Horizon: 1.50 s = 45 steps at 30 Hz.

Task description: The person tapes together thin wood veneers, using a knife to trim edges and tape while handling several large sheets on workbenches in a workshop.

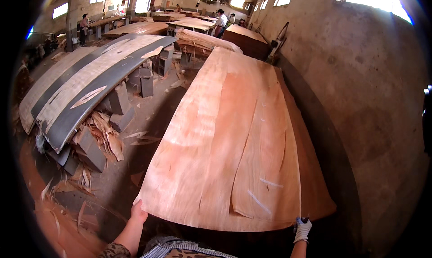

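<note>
A large reddish-tan wood veneer sheet (193,136) stretches away in front of me, with long seams and a split strip near its right side. White tape-like strips (271,183) lie on that strip. My bare left hand (140,211) grips the sheet's near left corner, thumb on top. At the near right corner, my right hand (303,230), in a white striped glove, is closed on the sheet's edge. Something small and dark shows at its fingertips, too small to name. Darker veneer (317,190) juts out beneath the sheet on the right.
A plastered wall (355,100) runs along the right. On the left, a long table (96,73) with grey and pale strips stands on concrete blocks (119,98). Veneer scraps (105,134) litter the floor. Farther back are veneer stacks (191,24) and several people (221,22).
</note>
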Motion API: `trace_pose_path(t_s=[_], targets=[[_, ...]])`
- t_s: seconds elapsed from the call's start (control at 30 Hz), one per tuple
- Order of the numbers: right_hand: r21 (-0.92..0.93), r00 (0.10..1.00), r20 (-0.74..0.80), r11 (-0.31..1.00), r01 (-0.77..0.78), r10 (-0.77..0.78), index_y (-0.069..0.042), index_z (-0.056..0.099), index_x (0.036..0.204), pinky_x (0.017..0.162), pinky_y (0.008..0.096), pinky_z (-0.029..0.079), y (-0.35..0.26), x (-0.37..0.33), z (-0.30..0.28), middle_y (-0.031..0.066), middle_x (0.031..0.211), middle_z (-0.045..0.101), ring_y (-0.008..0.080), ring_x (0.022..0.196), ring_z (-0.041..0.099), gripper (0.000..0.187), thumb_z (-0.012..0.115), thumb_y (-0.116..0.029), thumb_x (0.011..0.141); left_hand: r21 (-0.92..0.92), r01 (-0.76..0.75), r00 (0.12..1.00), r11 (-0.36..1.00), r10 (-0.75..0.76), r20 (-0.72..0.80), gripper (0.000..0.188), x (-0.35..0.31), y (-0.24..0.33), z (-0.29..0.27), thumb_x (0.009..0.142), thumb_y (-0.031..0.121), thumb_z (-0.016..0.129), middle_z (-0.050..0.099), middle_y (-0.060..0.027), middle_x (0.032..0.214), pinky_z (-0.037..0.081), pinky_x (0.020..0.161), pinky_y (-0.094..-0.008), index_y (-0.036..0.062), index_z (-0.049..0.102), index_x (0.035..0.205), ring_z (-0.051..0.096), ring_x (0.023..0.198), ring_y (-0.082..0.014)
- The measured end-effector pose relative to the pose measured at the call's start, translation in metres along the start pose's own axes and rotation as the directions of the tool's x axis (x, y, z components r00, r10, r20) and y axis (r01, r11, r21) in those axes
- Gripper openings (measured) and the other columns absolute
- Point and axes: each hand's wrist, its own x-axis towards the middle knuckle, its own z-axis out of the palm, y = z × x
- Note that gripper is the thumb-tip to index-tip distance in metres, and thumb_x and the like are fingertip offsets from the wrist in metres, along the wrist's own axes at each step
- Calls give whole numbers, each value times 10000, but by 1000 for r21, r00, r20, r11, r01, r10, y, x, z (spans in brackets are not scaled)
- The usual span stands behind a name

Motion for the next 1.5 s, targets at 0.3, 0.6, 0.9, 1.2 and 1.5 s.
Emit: trace_pose_path(t_s=[0.3,0.6,0.9,1.2,1.5], targets=[[31,1000,-2,999,19,-19,-82,479,738,261,271,286,-2,11,2,41,481,470,136,291,377,162,639,-109,721,81,-87,996,993,88,-8,295,23,-8,0,871,101,428,496,-127,1143,397,887,-409,21,428,1154,487,1046,-272],[-2,997,28,997,74,-74,-65,487,742,267,260,275,11,51,-20,24,471,445,126,298,369,148,631,-92,724,137,-108,991,985,116,-59,279,27,-17,-12,867,71,435,505,-119,1126,415,874,-414,32,433,1143,504,1021,-267],[-274,979,197,962,0,56,-93,450,1110,338,236,318,69,75,-36,23,600,475,102,387,397,268,476,-158,852,100,94,981,990,-75,-181,542,-36,-32,11,801,326,582,330,-155,1269,350,943,-416,37,355,1200,367,1142,-291],[-543,953,139,783,302,-271,41,468,1139,806,306,402,106,109,-43,121,1071,553,227,905,513,322,473,-41,827,481,100,937,871,80,-340,230,-41,-47,23,813,246,568,578,-51,819,473,573,-248,46,527,919,581,726,-147],[-218,948,293,957,191,-122,22,458,1139,802,285,396,112,106,-18,85,1114,515,177,930,488,313,462,-93,848,573,203,946,794,-9,-323,148,-32,-33,2,803,201,569,592,-67,752,412,459,-215,70,520,852,591,653,-138]])
